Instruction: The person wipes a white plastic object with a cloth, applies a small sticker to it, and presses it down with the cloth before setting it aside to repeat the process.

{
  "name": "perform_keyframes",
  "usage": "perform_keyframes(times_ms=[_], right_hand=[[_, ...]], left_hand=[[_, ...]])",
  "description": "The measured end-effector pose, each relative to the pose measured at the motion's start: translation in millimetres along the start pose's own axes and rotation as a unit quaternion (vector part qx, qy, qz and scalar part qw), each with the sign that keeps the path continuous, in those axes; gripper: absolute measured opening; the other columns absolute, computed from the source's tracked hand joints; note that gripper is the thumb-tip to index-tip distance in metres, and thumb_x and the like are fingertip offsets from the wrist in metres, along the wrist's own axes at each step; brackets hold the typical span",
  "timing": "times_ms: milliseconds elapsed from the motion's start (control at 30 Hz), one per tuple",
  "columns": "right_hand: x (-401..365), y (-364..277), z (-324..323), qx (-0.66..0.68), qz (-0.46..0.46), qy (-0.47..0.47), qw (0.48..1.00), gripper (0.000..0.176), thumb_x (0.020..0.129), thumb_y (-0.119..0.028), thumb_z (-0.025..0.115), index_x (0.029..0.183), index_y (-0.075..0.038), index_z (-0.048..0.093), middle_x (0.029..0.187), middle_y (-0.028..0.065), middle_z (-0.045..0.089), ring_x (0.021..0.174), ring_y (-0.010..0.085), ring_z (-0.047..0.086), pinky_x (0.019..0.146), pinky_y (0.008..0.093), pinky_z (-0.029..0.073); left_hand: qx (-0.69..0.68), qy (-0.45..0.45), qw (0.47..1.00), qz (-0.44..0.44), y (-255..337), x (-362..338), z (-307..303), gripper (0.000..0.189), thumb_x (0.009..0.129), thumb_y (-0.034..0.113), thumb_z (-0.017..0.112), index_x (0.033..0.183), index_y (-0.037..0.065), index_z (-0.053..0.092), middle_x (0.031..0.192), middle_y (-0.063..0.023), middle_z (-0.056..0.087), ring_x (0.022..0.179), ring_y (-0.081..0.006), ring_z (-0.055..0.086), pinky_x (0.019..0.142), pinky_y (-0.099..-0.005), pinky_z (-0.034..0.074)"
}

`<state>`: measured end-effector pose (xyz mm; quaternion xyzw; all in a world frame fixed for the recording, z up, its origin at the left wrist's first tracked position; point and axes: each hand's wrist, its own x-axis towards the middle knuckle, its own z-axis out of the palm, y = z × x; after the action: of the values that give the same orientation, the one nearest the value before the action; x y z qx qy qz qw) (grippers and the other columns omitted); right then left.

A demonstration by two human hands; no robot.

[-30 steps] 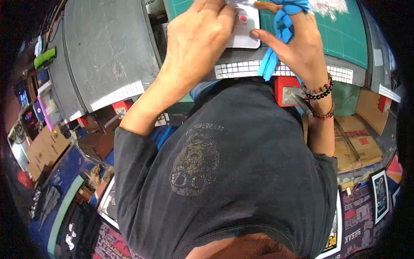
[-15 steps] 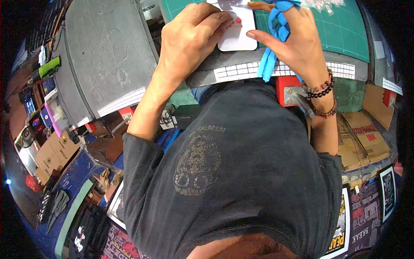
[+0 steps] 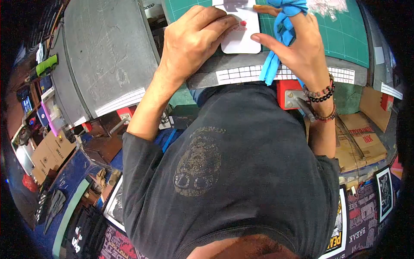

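Observation:
A white card with rounded corners and small red print [image 3: 242, 41] lies at the front edge of the green cutting mat [image 3: 345, 43]. Bent fingers of my left hand [image 3: 194, 39] are closed over its left side, covering part of the print. My right hand [image 3: 304, 49] is at the card's right, with its thumb tip by the card's edge and its index finger stretched toward the card's upper part. Blue knotted cloth strips [image 3: 284, 30] are bunched in the fingers of that hand, their loose ends hanging over the bench edge. The card's top is cut off by the frame.
Small clear packets [image 3: 327, 6] lie on the mat at the back right. A dark grey board [image 3: 110, 56] is on the left. Below the bench edge is a red clamp bracket [image 3: 290, 97]. Flattened cardboard [image 3: 360, 136] is at the right.
The card and both hands appear slightly lower and to the right in the view. The blue cloth has shifted a little with my right hand.

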<state>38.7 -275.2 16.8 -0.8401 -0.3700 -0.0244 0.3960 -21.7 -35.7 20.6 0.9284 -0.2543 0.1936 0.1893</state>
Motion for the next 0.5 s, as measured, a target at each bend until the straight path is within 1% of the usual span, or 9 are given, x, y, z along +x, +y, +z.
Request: perform_keyframes(times_ms=[67, 100, 167, 200, 267, 367, 500], right_hand=[[0, 2, 1, 0.013, -0.002, 0.003, 1.0, 0.054, 0.077, -0.025, 0.088, 0.123, -0.004, 0.069, 0.116, 0.0088, 0.071, 0.11, 0.0257, 0.062, 0.101, 0.0396, 0.039], [0, 1, 0, 0.012, -0.002, 0.002, 1.0, 0.054, 0.077, -0.025, 0.088, 0.123, -0.004, 0.069, 0.116, 0.0088, 0.071, 0.11, 0.0257, 0.062, 0.101, 0.0396, 0.039], [0, 0, -1, -0.016, -0.006, -0.004, 1.0, 0.054, 0.078, -0.025, 0.088, 0.123, -0.004, 0.068, 0.116, 0.0087, 0.071, 0.109, 0.0258, 0.062, 0.101, 0.0398, 0.039], [0, 1, -1, -0.016, -0.006, -0.005, 1.0, 0.054, 0.078, -0.025, 0.088, 0.123, -0.004, 0.068, 0.116, 0.0087, 0.071, 0.109, 0.0258, 0.062, 0.101, 0.0398, 0.039], [-1, 3, 1, -0.001, -0.01, -0.001, 1.0, 0.053, 0.078, -0.026, 0.088, 0.123, -0.004, 0.068, 0.115, 0.0084, 0.072, 0.107, 0.026, 0.063, 0.101, 0.0399, 0.038], [0, -4, 2, -0.01, 0.003, 0.009, 1.0, 0.054, 0.079, -0.026, 0.088, 0.123, -0.003, 0.068, 0.115, 0.0081, 0.072, 0.107, 0.0258, 0.063, 0.101, 0.0398, 0.038], [0, 1, 0, -0.006, -0.008, -0.002, 1.0, 0.055, 0.079, -0.026, 0.088, 0.124, -0.003, 0.067, 0.115, 0.0084, 0.072, 0.108, 0.0254, 0.063, 0.101, 0.0397, 0.038]], left_hand=[[-0.011, 0.045, 0.998, 0.03, -14, -13, 13, 0.025, 0.085, 0.02, 0.077, 0.107, 0.01, 0.075, 0.095, -0.0065, 0.071, 0.081, -0.0302, 0.07, 0.07, -0.0412, 0.057], [-0.011, 0.046, 0.998, 0.029, -17, -17, 15, 0.025, 0.085, 0.02, 0.077, 0.107, 0.01, 0.075, 0.095, -0.0065, 0.071, 0.081, -0.0302, 0.07, 0.07, -0.0412, 0.057], [-0.007, 0.018, 1.0, 0.023, -20, -21, 16, 0.039, 0.075, 0.024, 0.083, 0.112, 0.013, 0.077, 0.102, -0.0026, 0.072, 0.087, -0.028, 0.067, 0.078, -0.0408, 0.054], [-0.007, 0.018, 1.0, 0.022, -13, -14, 10, 0.039, 0.075, 0.024, 0.083, 0.112, 0.013, 0.077, 0.102, -0.0026, 0.072, 0.087, -0.028, 0.067, 0.078, -0.0408, 0.054], [-0.036, 0.033, 0.999, 0.007, 2, 2, -2, 0.017, 0.08, 0.007, 0.075, 0.097, 0.003, 0.074, 0.092, -0.0062, 0.07, 0.075, -0.022, 0.066, 0.062, -0.0334, 0.054], [-0.029, 0.007, 1.0, -0.004, 1, 1, -3, 0.018, 0.08, 0.007, 0.074, 0.098, 0.003, 0.075, 0.092, -0.0057, 0.07, 0.077, -0.0215, 0.066, 0.062, -0.033, 0.054], [-0.026, 0.001, 1.0, -0.002, 2, 2, -5, 0.019, 0.08, 0.006, 0.074, 0.099, 0.003, 0.075, 0.093, -0.0053, 0.07, 0.078, -0.0211, 0.065, 0.063, -0.0324, 0.054]])
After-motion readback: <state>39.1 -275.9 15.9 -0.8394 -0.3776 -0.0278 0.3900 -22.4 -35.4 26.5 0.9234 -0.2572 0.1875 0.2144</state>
